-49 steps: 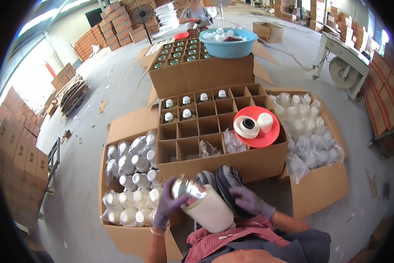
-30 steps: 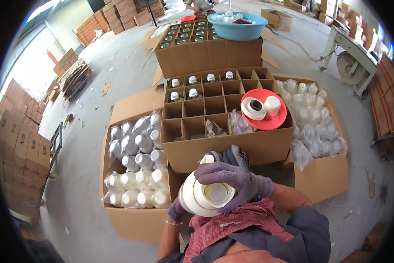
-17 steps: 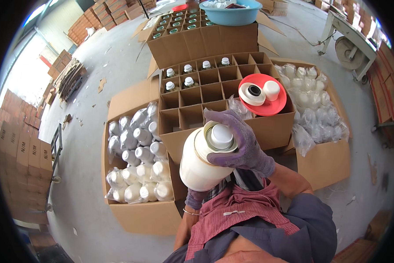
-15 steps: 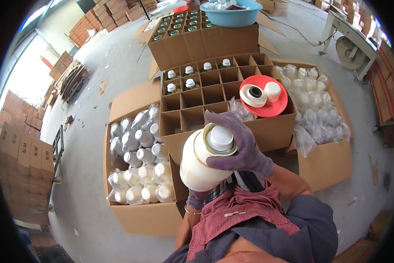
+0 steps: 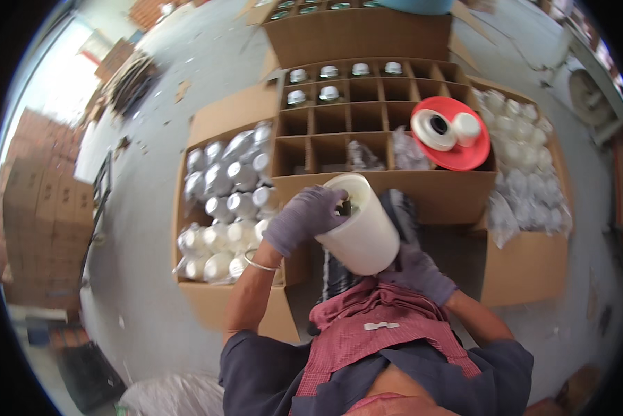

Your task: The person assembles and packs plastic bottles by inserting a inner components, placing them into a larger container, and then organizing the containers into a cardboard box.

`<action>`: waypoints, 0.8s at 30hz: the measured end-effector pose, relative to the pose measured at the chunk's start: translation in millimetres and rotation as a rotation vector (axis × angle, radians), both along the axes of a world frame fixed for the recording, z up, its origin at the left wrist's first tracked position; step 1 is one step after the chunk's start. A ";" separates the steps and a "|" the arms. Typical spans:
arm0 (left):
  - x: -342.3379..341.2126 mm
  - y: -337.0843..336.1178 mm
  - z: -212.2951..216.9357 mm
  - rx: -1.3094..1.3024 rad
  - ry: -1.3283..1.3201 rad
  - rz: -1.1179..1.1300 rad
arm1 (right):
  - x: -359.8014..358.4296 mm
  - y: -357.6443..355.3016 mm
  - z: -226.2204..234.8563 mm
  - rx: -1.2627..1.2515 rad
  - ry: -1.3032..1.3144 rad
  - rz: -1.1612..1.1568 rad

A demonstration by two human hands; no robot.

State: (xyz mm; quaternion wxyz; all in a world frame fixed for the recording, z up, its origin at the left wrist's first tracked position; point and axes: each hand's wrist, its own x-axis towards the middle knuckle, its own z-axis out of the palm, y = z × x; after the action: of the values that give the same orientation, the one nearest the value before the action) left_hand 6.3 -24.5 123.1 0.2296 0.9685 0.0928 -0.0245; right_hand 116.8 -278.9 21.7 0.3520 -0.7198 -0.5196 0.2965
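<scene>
A white cylindrical container [image 5: 372, 239] is tilted in front of my apron, its mouth facing up and away. My gloved left hand [image 5: 306, 218] comes from the left, fingers curled over the rim into the mouth. Something small and dark [image 5: 344, 206] shows beside those fingertips; whether they pinch it I cannot tell. Low on the right, my gloved right hand [image 5: 420, 275] grips the container near its base, partly hidden behind it. Beyond stands a divided carton [image 5: 395, 188] with several silver-topped bottles [image 5: 329, 93] in its back cells and clear plastic bags [image 5: 410, 149] in front ones.
On the carton's right corner rests a red dish [image 5: 457, 162] with a white ring-shaped part [image 5: 431, 133] and a white cap [image 5: 466, 127]. Open boxes of bagged white containers [image 5: 218, 239] and bagged pale pieces [image 5: 526, 187] flank it. Another carton [image 5: 360, 33] stands behind.
My left hand has risen from underneath to the mouth; my right hand has dropped from the top to the base. The white cap seen at the top no longer shows. The view has shifted.
</scene>
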 end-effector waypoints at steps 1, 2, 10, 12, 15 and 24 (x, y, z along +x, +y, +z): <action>12.8 -14.1 -6.3 0.076 0.178 -0.004 | 2.9 1.9 4.7 -0.208 -0.086 0.108; 20.5 -31.6 -15.2 0.156 0.354 -0.010 | 6.4 3.5 9.6 -0.422 -0.162 0.213; 42.0 -48.6 -87.5 -0.048 0.409 -0.230 | 158.9 59.2 28.8 0.370 -0.603 -0.287; 34.3 -49.6 -89.8 -0.054 0.359 -0.204 | 213.1 100.5 25.6 0.402 -0.740 -0.228; 42.7 -62.2 -81.1 0.030 0.333 -0.219 | 274.5 125.3 -18.8 0.137 -0.616 -0.259; 45.4 -36.9 -57.1 -0.697 -0.570 0.360 | 206.2 131.3 40.1 0.489 -0.726 -0.115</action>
State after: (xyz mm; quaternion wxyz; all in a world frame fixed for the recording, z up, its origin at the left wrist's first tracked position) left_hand 51.6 -61.4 66.0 0.5575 0.7706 0.1784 0.2521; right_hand 323.0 -147.6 61.8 0.3226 -0.7006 -0.6235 -0.1276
